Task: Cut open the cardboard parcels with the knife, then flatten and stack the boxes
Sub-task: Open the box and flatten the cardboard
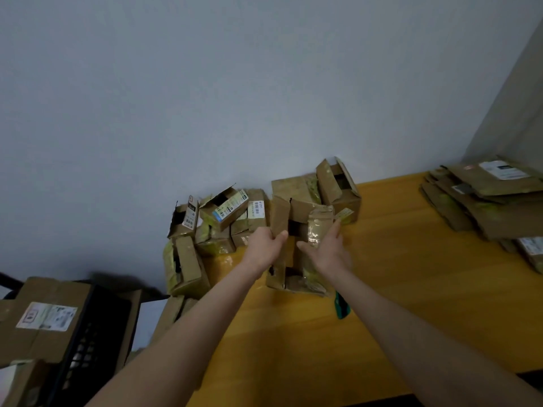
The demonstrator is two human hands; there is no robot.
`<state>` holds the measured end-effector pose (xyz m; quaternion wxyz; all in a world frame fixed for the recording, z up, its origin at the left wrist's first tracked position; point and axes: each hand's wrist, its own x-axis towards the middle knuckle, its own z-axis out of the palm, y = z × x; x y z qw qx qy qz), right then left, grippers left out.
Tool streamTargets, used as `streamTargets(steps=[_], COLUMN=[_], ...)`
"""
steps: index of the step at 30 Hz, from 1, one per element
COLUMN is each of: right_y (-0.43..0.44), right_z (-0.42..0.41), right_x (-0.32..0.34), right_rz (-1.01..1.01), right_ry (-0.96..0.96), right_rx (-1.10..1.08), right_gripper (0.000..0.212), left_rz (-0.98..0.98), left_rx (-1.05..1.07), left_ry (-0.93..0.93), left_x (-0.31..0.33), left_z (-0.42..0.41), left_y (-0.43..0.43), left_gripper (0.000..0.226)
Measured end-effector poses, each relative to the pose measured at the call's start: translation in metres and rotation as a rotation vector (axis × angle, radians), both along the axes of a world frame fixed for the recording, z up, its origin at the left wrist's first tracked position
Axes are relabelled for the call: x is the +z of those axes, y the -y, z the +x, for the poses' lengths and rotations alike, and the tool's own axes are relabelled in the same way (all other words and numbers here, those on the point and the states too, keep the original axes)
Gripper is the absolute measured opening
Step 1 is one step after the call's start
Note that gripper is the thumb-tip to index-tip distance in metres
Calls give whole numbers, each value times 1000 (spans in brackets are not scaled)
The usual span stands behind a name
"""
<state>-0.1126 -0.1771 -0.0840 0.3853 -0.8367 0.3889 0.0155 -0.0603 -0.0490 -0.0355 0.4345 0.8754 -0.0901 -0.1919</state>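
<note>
Centre frame: left hand point(264, 243) grips one flap of the opened brown cardboard box point(293, 284) on the yellow wooden worktop point(411, 274), right hand point(327, 249) pinches the taped flap. Spread both evenly, I'd say, clear of the green-handled knife point(342, 306) below.

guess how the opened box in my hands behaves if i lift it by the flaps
Probably light: the opened box looks hollow inside. Its flaps would likely bend, being creased and torn. Glossy tape might feel slippery.
</note>
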Motion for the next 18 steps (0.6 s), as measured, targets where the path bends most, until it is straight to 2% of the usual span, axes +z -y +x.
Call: streamTargets(steps=[2,4,7,9,10,12,14,16,18], right_y=[1,7,16,22,25,34,39,40,41], right_z=[3,5,9,10,8,1,-6,-7,-5], right_x=[7,12,14,14,13,9,4,-2,-1], right_rz=[-38,-87,-39,136,264,483,535,372,12], right_ry=[-58,-113,-100,32,106,203,254,234,118], right_rx=[-20,6,118,71,10,-107,-166,-151,-33], right_gripper=[115,105,65,35,32,38,45,63,90], left_rz=[38,18,-57,-91,-114,-164,-211,-220,-156], left_rx=[-10,12,39,71,89,113,100,44,-36], left_ry=[22,0,-95,-165,-204,-277,-331,-349,-310], left_x=[1,1,1,-1,-1,-1,1,2,1], left_z=[-4,0,9,17,21,30,36,37,38], left_y=[6,4,-8,-19,-26,-40,-50,-54,-51], left_gripper=[30,28,18,21,23,24,26,24,18])
